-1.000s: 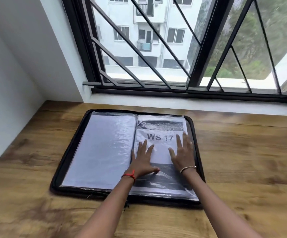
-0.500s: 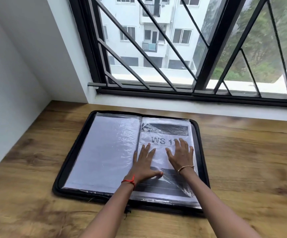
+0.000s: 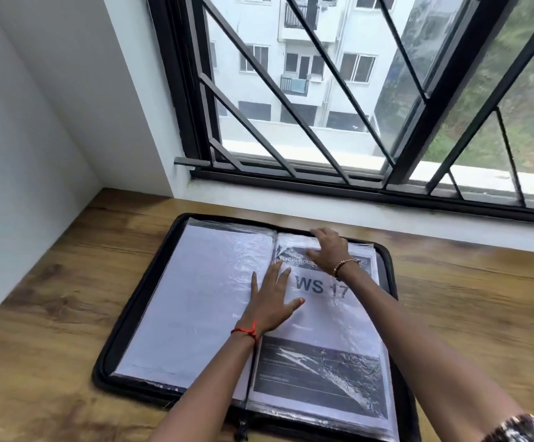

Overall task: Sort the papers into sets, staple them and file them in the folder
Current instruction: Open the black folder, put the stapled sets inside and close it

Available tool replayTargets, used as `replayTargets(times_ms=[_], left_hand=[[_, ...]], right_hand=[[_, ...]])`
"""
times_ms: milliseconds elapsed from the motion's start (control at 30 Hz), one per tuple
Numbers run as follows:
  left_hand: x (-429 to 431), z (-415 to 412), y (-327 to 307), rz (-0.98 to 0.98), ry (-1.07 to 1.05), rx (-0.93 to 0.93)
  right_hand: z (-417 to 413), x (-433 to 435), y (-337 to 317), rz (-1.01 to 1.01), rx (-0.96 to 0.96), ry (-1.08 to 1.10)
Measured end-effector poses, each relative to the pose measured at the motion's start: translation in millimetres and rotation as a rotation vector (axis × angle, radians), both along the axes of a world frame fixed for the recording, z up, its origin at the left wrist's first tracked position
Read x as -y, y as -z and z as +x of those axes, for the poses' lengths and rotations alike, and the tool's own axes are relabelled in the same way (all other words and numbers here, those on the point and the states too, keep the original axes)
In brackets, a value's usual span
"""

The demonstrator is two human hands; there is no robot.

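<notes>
A black zip folder (image 3: 134, 314) is laid open on the wooden table (image 3: 51, 298), its far edge near the window (image 3: 323, 90) sill. Inside the folder, two clear sleeves are seen: the one left of the spine (image 3: 201, 298) is filled with a blank white page, and the one right of the spine is filled with a printed sheet (image 3: 323, 317) marked "WS 17", with dark bands at the folder's far and near ends.

The left hand (image 3: 270, 301) is laid flat on the printed sheet just right of the spine, about midway along the folder. Its fingers are held straight and spread and its thumb is stretched out towards the lettering; nothing is gripped. A red thread (image 3: 246, 330) is worn on that wrist.

The right hand (image 3: 327, 248) is placed palm down at the folder's far end, over the sheet's upper dark band. Its fingers are extended to the sleeve's top edge and are somewhat blurred; no curl round anything is seen. A beaded bracelet (image 3: 345, 264) is worn on that wrist
</notes>
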State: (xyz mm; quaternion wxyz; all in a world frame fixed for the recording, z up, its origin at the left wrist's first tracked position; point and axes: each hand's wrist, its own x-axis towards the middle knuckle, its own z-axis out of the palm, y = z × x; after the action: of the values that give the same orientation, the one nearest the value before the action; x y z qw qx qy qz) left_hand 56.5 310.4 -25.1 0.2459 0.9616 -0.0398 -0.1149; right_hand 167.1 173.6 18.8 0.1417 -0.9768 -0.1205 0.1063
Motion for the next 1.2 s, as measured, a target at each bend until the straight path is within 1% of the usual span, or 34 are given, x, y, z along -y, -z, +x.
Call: replayTargets(times_ms=[100, 267, 367, 467, 567, 633, 733, 933, 1067, 1200], left_hand=[[-4, 11, 4, 0.041, -0.021, 0.04], [-9, 26, 9, 0.036, -0.096, 0.127], [-11, 34, 9, 0.024, -0.132, 0.172], [-11, 37, 11, 0.015, -0.139, 0.197], [-10, 35, 16, -0.052, -0.184, 0.297], [-10, 35, 21, -0.053, -0.207, 0.367], [-11, 35, 24, -0.087, -0.216, 0.359], [-11, 34, 25, -0.12, -0.208, 0.354], [-12, 34, 29, -0.169, -0.218, 0.379], [-14, 35, 32, -0.206, -0.216, 0.378]], right_hand=[[27, -8, -6, -0.048, -0.073, -0.03], [58, -17, -2, 0.071, -0.145, -0.007], [67, -23, -7, 0.149, -0.327, -0.023], [75, -30, -8, 0.138, -0.495, -0.03], [81, -36, -6, 0.08, -0.579, -0.046], [83, -40, -6, 0.071, -0.6, -0.043], [85, -45, -3, 0.062, -0.642, -0.045], [90, -53, -1, 0.016, -0.803, -0.053], [91, -54, -5, 0.026, -0.901, -0.088], [93, -45, -5, 0.088, -0.966, -0.142]])
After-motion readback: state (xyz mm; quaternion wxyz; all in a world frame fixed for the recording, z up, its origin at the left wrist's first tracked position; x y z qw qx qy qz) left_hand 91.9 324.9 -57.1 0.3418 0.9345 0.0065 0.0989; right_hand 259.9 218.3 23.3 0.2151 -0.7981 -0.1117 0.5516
